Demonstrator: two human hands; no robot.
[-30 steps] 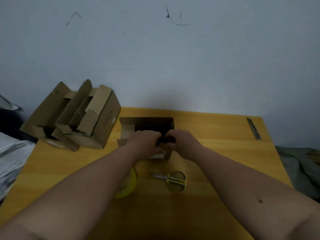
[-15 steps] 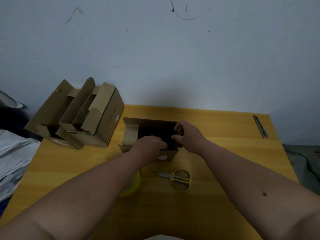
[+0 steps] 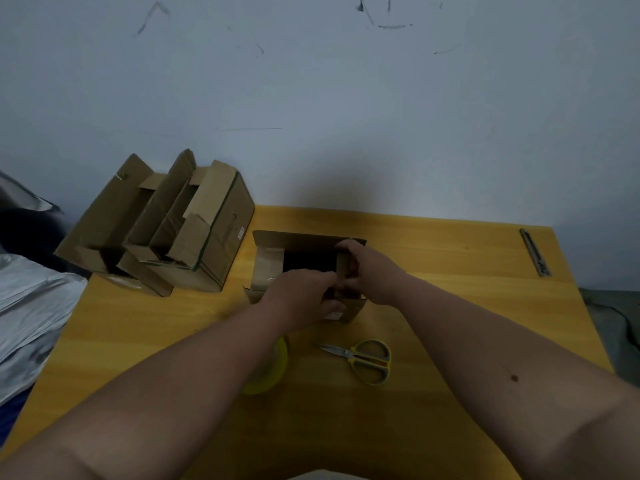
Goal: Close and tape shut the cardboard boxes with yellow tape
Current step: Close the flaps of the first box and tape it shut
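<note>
**Flaps half folded on the small box**

Open cardboard box [image 3: 308, 251] at mid-table [image 3: 467, 306], dark inside, far flap upright. Right hand [image 3: 372, 271] pinching the right end flap [image 3: 343, 268], thumb and fingers curled round its edge. Left hand [image 3: 304, 299] curled over the near rim; whether grasping cardboard, cannot tell. Yellow tape roll [image 3: 273, 372] partly hidden under the left forearm. Yellow-handled scissors [image 3: 363, 358] just beside it. More open boxes [image 3: 166, 223] clustered at far left.
</note>
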